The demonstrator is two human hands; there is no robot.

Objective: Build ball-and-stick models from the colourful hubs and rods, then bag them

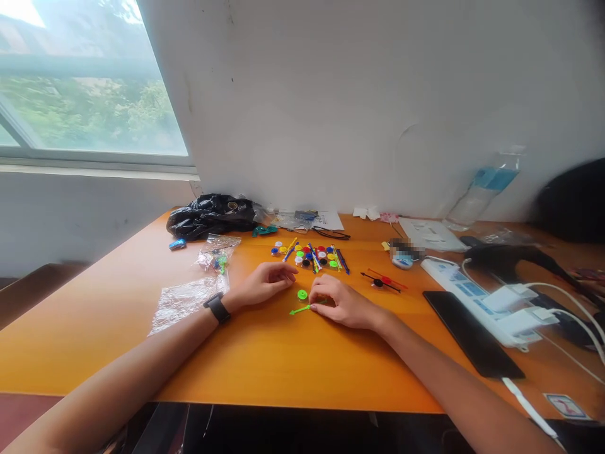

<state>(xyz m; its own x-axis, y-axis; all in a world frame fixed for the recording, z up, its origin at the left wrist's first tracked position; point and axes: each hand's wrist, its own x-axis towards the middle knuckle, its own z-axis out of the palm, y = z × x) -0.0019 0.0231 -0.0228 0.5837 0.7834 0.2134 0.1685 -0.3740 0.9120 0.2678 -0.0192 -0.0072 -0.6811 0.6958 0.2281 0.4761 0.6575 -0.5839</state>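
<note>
holding coloured parts (221,260), a clear bag (215,247) lies beyond left hand (265,284).

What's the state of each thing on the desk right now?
left hand: loosely curled, nothing held
right hand: pinching green stick
green stick: flat, one end held
green disc: lying loose
phone: screen dark
power strip: chargers plugged in
water bottle: tilted

A black bag (210,215), a power strip (454,280) and perhaps a phone (472,334) lie on the table (283,366).
</note>
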